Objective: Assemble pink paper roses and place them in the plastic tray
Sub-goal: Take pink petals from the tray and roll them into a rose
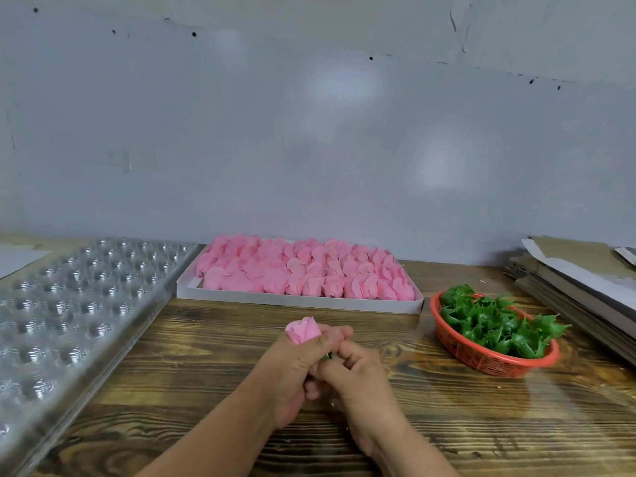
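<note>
Pink paper is soft, so the rose (303, 330) could get squashed if the left hand (297, 366), curled around it, squeezes hard. The right hand (354, 373) pinches a tiny green bit (326, 357) under the rose; it could slip off or go on crooked. Left of the rose is the tray (69, 304), its cups look bare. Right of the rose sits the basket (481, 359) of leaves (495, 325). Behind the rose is the box (296, 301) of petals (303, 266).
</note>
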The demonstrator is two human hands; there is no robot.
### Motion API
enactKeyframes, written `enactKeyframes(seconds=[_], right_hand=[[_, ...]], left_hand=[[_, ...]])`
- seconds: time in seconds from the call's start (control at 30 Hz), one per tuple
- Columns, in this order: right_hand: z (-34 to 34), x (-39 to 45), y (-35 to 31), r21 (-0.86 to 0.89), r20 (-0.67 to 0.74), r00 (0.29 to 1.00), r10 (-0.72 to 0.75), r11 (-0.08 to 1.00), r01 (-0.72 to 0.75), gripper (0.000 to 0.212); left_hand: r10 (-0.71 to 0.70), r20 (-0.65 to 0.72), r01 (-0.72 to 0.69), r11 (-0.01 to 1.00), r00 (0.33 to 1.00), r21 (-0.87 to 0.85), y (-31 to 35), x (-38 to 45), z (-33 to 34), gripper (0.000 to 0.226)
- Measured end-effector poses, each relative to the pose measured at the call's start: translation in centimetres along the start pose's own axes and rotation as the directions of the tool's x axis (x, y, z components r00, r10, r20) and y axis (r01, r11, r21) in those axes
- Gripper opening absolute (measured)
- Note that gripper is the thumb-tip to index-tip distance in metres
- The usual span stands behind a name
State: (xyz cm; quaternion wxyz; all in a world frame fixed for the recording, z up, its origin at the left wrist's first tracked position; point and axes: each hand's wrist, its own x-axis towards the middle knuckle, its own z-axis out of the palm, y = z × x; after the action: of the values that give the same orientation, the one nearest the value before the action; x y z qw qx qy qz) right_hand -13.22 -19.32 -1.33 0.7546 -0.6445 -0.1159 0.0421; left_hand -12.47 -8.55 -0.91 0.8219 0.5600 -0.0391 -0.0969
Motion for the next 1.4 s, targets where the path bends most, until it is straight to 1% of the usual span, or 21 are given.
enactKeyframes(seconds=[0.1, 0.17, 0.23, 0.3, 0.37, 0.47, 0.5, 0.57, 0.63, 0.67, 0.73, 0.77, 0.83, 0.9, 1.0, 1.03, 1.13, 1.17, 1.27, 1.4], right_hand=[[-0.1, 0.0, -0.3, 0.077, 0.055, 0.996, 0.069, 0.994, -0.073, 0.027], [-0.2, 0.0, -0.4, 0.119, 0.085, 0.992, 0.093, 0.988, -0.103, 0.031], [-0.2, 0.0, -0.4, 0.158, 0.107, 0.987, 0.117, 0.978, -0.133, 0.028], [-0.3, 0.0, -0.4, 0.194, 0.144, 0.980, 0.141, 0.967, -0.167, 0.025], [-0.3, 0.0, -0.6, 0.237, 0.197, 0.966, 0.167, 0.948, -0.212, 0.011], [-0.5, 0.0, -0.6, 0.283, 0.260, 0.945, 0.197, 0.920, -0.270, 0.015], [-0.6, 0.0, -0.6, 0.290, 0.265, 0.944, 0.197, 0.917, -0.273, 0.014], [-0.4, 0.0, -0.4, 0.274, 0.256, 0.948, 0.190, 0.926, -0.260, 0.014], [-0.1, 0.0, -0.2, 0.178, 0.180, 0.969, 0.171, 0.963, -0.203, 0.015], [0.1, 0.0, 0.0, 0.121, 0.127, 0.982, 0.141, 0.980, -0.157, 0.018], [0.4, -0.2, 0.1, 0.051, 0.037, 0.997, 0.064, 0.997, -0.066, 0.024], [0.5, -0.3, 0.0, 0.037, 0.011, 0.999, 0.032, 0.999, -0.032, 0.025], [0.6, -0.5, -0.4, 0.038, 0.004, 1.000, 0.001, 0.999, -0.001, 0.025], [0.4, -0.6, -0.6, 0.054, 0.032, 0.999, 0.031, 0.998, -0.033, 0.026], [0.0, -0.4, -0.7, 0.082, 0.100, 0.990, 0.098, 0.991, -0.106, 0.030], [0.0, -0.3, -0.7, 0.105, 0.123, 0.986, 0.109, 0.987, -0.122, 0.028], [-0.1, -0.2, -0.7, 0.185, 0.188, 0.974, 0.125, 0.970, -0.160, 0.012], [-0.2, -0.2, -0.6, 0.211, 0.208, 0.970, 0.128, 0.962, -0.172, 0.012], [-0.4, -0.2, -0.5, 0.266, 0.240, 0.961, 0.138, 0.943, -0.202, 0.016], [-0.5, -0.1, -0.4, 0.263, 0.246, 0.958, 0.146, 0.941, -0.211, 0.026]], left_hand=[[-0.008, 0.063, 0.008, 1.000, 0.998, 0.002, 0.1, 0.1, -0.4, 0.041], [0.007, 0.088, -0.007, 1.000, 0.996, 0.004, 0.3, -0.1, -0.5, 0.032], [0.023, 0.117, -0.024, 1.000, 0.993, 0.009, 0.4, -0.2, -0.4, 0.015], [0.028, 0.138, -0.030, 0.999, 0.990, 0.014, 0.4, -0.2, -0.6, 0.016], [0.025, 0.171, -0.030, 0.999, 0.985, 0.026, 0.3, 0.0, -0.9, 0.014], [0.032, 0.228, -0.048, 0.997, 0.973, 0.066, 0.4, -0.1, -1.2, 0.019], [0.038, 0.212, -0.060, 0.993, 0.977, 0.099, 0.4, -0.1, -1.1, 0.021], [0.061, 0.126, -0.080, 0.985, 0.990, 0.151, 0.4, 0.0, -0.8, 0.031], [0.112, 0.041, -0.118, 0.976, 0.993, 0.183, 0.2, 0.1, -0.5, 0.039], [0.149, 0.007, -0.148, 0.967, 0.989, 0.207, 0.1, 0.1, -0.3, 0.038], [0.215, -0.048, -0.197, 0.948, 0.975, 0.251, -0.1, 0.1, 0.0, 0.028], [0.234, -0.067, -0.211, 0.945, 0.970, 0.250, -0.2, 0.2, 0.1, 0.025], [0.235, -0.069, -0.214, 0.950, 0.970, 0.227, -0.2, 0.2, 0.1, 0.021], [0.205, -0.006, -0.200, 0.961, 0.979, 0.191, -0.1, 0.2, -0.2, 0.020], [0.142, 0.128, -0.159, 0.978, 0.981, 0.136, 0.3, 0.1, -0.8, 0.031], [0.132, 0.164, -0.155, 0.979, 0.978, 0.132, 0.4, 0.1, -1.0, 0.031], [0.122, 0.256, -0.153, 0.983, 0.959, 0.106, 0.9, -0.1, -1.3, 0.026], [0.120, 0.279, -0.153, 0.984, 0.953, 0.097, 1.0, -0.1, -1.3, 0.028], [0.107, 0.301, -0.148, 0.982, 0.948, 0.115, 1.0, -0.1, -1.2, 0.031], [0.075, 0.300, -0.132, 0.976, 0.951, 0.174, 0.7, -0.1, -1.3, 0.034]])
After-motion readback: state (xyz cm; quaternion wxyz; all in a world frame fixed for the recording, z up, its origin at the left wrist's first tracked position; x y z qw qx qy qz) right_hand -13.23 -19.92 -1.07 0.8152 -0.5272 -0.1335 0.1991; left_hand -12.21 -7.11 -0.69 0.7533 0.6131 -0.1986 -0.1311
